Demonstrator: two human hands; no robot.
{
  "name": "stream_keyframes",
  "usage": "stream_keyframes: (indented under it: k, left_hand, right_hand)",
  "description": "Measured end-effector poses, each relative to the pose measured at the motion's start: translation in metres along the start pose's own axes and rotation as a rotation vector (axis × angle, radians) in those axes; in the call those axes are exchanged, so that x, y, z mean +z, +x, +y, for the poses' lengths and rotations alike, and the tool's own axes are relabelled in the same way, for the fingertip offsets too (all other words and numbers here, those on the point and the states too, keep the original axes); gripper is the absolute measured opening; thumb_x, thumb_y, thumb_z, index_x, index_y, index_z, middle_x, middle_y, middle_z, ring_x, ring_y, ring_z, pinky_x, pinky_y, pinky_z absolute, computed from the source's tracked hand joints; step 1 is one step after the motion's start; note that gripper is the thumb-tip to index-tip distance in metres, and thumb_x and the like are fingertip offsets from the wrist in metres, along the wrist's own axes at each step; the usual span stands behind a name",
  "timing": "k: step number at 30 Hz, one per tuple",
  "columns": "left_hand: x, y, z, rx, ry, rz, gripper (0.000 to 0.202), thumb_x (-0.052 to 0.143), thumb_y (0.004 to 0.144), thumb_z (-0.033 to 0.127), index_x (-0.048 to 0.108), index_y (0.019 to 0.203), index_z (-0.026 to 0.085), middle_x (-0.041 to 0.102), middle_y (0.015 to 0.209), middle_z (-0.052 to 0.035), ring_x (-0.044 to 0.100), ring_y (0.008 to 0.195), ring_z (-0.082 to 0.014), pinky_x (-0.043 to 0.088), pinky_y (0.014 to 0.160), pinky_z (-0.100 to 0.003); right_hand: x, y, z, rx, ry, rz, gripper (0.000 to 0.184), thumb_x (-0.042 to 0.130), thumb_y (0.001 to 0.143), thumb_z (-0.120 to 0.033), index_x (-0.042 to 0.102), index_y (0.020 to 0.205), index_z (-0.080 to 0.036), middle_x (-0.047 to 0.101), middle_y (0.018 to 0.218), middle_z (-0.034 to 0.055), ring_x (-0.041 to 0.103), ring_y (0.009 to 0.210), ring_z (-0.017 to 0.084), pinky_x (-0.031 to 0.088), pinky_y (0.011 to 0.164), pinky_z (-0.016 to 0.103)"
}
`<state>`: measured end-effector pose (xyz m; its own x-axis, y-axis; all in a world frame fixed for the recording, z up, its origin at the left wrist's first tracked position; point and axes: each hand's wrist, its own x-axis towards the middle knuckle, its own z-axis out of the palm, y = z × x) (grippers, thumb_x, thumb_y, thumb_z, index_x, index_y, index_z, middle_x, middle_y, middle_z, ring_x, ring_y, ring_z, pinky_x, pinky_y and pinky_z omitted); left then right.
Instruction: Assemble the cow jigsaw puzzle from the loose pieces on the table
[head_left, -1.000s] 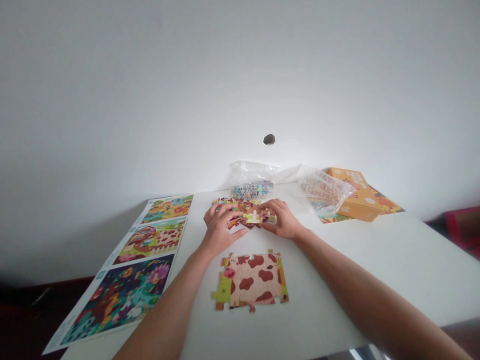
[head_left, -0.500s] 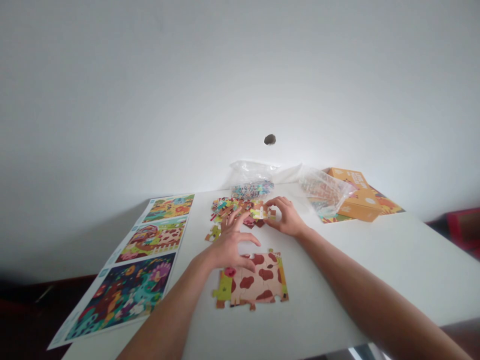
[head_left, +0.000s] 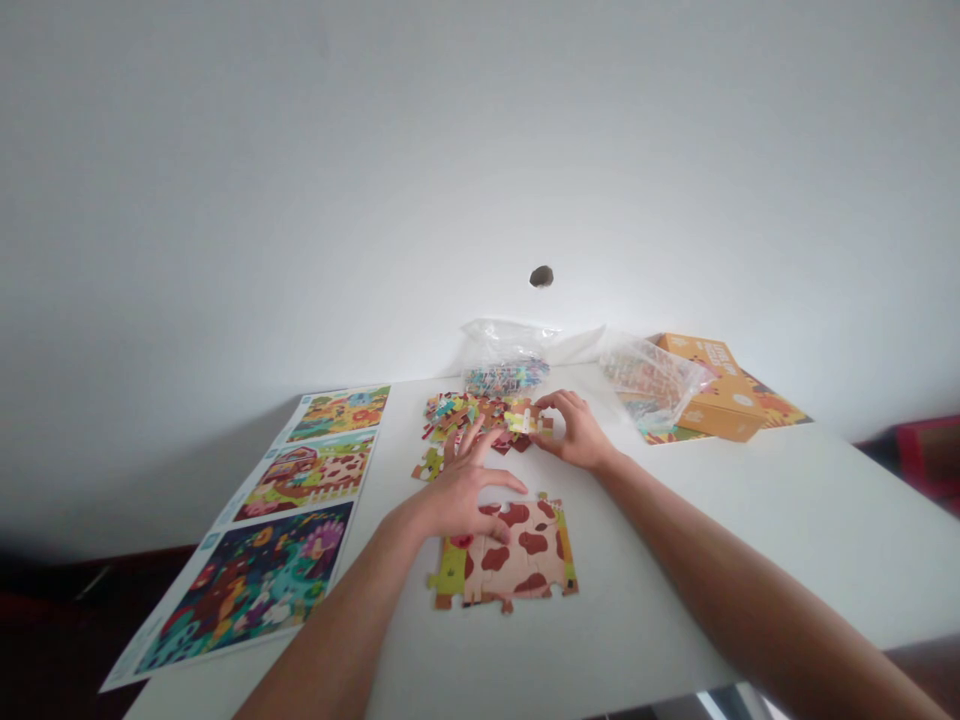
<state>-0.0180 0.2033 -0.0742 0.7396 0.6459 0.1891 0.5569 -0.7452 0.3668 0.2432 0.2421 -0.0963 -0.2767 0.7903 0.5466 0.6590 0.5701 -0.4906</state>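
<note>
A partly joined puzzle with brown cow spots lies on the white table in front of me. My left hand hovers over its top left corner, fingers spread, holding nothing. My right hand is farther back, pinching a puzzle piece that shows yellow-green and white. Behind both hands sits a pile of loose pieces, and a single loose piece lies to the left of my left hand.
A reference sheet with three pictures lies on the left. Two clear plastic bags with pieces sit at the back by the wall, next to an orange box.
My left hand pulled back from the pile toward me and now hovers open over the joined puzzle. My right hand stays at the pile with its piece.
</note>
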Motion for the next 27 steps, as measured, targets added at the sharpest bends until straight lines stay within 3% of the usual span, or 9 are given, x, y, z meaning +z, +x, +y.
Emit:
stream_keyframes:
  k: [7,12,15,18,23,27]
  left_hand:
    - [-0.002,-0.002,-0.01,-0.03,0.037,0.013,0.048,0.087,0.062,0.048,0.075,0.109,0.041,0.058,0.138,-0.0062,0.03,0.144,-0.0411,0.029,0.112,-0.068]
    - [-0.004,-0.004,-0.019,-0.053,0.045,0.045,0.045,0.088,0.063,0.033,0.077,0.106,0.039,0.053,0.145,-0.0039,0.024,0.147,-0.0395,0.032,0.114,-0.063]
    - [-0.004,-0.005,-0.021,-0.079,0.062,0.037,0.042,0.086,0.066,0.032,0.077,0.106,0.039,0.043,0.153,-0.0019,0.023,0.147,-0.0404,0.027,0.116,-0.064]
    - [-0.004,-0.005,-0.022,-0.078,0.08,0.066,0.036,0.085,0.067,0.036,0.078,0.103,0.037,0.045,0.152,-0.0031,0.025,0.146,-0.041,0.022,0.117,-0.065]
    - [0.0,0.003,-0.02,-0.086,0.113,0.233,0.033,0.08,0.074,0.043,0.076,0.105,0.033,0.055,0.143,-0.0053,0.03,0.143,-0.0381,0.025,0.116,-0.063]
    - [0.005,0.01,-0.019,-0.128,0.041,0.401,0.066,0.081,0.075,0.035,0.056,0.135,0.029,0.064,0.131,-0.0069,0.046,0.134,-0.0308,0.036,0.113,-0.051]
  right_hand:
    - [-0.001,-0.001,0.0,-0.01,0.01,-0.001,0.04,0.074,0.078,-0.038,0.058,0.111,-0.024,0.064,0.111,0.0078,0.055,0.105,0.028,0.042,0.093,0.045]
    - [-0.004,-0.002,-0.002,-0.03,0.017,-0.028,0.039,0.074,0.078,-0.038,0.058,0.111,-0.024,0.064,0.112,0.007,0.055,0.104,0.027,0.041,0.093,0.044]
    - [-0.005,-0.002,-0.004,-0.036,0.019,-0.043,0.04,0.074,0.077,-0.038,0.058,0.111,-0.024,0.064,0.111,0.0072,0.055,0.103,0.027,0.041,0.092,0.043]
    - [-0.005,-0.002,-0.005,-0.03,0.015,-0.048,0.04,0.074,0.077,-0.039,0.058,0.11,-0.024,0.063,0.11,0.0074,0.055,0.102,0.027,0.041,0.091,0.043]
    - [-0.005,-0.002,-0.01,-0.044,0.014,-0.06,0.041,0.074,0.076,-0.039,0.058,0.109,-0.024,0.063,0.108,0.0074,0.054,0.101,0.027,0.041,0.09,0.043]
    - [-0.009,-0.004,-0.018,-0.085,0.007,-0.093,0.043,0.076,0.074,-0.038,0.058,0.11,-0.024,0.062,0.109,0.0074,0.054,0.1,0.027,0.04,0.09,0.042]
